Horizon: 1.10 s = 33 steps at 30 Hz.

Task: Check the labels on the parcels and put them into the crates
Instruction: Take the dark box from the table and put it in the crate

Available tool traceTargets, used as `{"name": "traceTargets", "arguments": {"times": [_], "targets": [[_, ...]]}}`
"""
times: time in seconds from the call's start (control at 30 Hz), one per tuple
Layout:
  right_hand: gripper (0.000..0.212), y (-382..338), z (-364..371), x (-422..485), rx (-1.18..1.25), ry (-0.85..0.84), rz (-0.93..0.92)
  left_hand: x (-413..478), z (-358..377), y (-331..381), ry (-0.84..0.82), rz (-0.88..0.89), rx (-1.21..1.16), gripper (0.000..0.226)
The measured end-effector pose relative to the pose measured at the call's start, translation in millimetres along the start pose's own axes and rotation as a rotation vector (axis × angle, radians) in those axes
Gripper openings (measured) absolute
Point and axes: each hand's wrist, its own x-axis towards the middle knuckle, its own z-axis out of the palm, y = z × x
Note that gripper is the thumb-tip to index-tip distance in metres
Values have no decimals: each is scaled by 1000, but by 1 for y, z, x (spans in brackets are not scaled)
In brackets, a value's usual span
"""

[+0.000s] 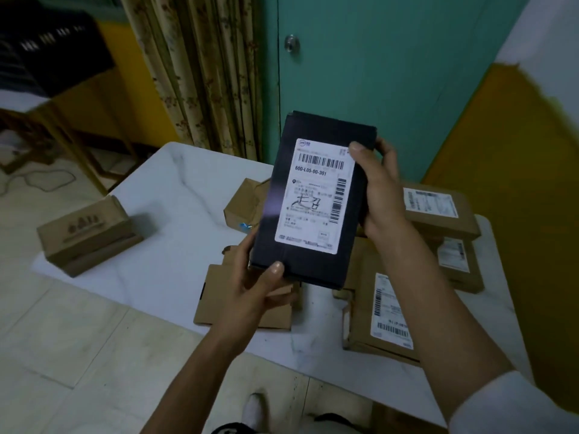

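Note:
I hold a black parcel (322,133) up over the white table (150,220), its white shipping label (316,195) with barcodes facing me. My left hand (250,286) grips the parcel's lower left corner, thumb on its front face. My right hand (382,189) grips the upper right edge, thumb on the label's corner. Brown cardboard parcels lie on the table below: a flat one (213,305) under my left hand, one (242,202) behind the black parcel, and three labelled ones (382,311) (438,208) (457,261) at the right.
A small brown box (87,236) sits at the table's left edge. A black crate (53,48) stands on a surface at the far left. Behind the table hang a curtain (200,73) and a teal door (391,73). A yellow wall (517,170) is at right; tiled floor lies around.

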Motion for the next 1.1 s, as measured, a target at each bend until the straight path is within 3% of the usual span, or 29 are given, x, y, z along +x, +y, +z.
{"name": "traceTargets", "arguments": {"times": [0.07,0.17,0.5,0.73,1.1], "targets": [[48,8,4,-5,-42,-33,-1,2,5,-4,63,0,-77,58],[65,33,12,-30,-142,-123,12,7,12,-4,126,70,-114,64],[66,75,18,-79,-223,-254,2,-2,-2,0,222,154,-158,74],[71,85,23,-90,-204,-277,37,-24,-8,-9,323,136,-114,64],[74,135,124,-128,-201,-451,130,-80,-110,-4,576,141,-4,69]]}}
